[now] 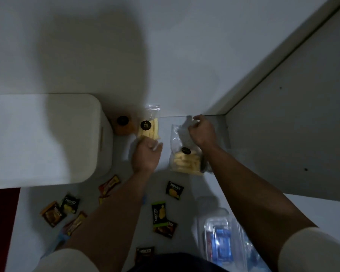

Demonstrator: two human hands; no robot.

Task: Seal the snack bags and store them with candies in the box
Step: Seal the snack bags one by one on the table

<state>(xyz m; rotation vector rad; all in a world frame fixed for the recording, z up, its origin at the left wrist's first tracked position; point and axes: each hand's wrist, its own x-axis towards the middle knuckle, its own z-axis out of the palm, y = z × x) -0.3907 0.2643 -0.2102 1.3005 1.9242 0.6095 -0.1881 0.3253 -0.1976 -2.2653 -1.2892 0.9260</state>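
The right snack bag [185, 154] is being taken as the landmark; it is being stood on the pale tabletop [185, 189], with pale stick snacks filling its lower part and a dark round label at mid-height. Its clear upper edge is being pinched by the right hand [201, 130], whose fingers are curled over the top of the bag. Just left of this bag, the left snack bag [150, 124] is being held by its lower end in the left hand [145, 156], with fingers closed round the plastic; its open clear top is being pointed away from the person. Beyond that bag, an orange jar [124, 125] with a dark lid is being kept against a white container [47, 134]. Nearer the person than the landmark bag, the candies [174, 190] are being left scattered flat on the tabletop. Nearer still and slightly right, the clear plastic box [222, 238] is being kept beneath the right forearm, with blue items visible inside.
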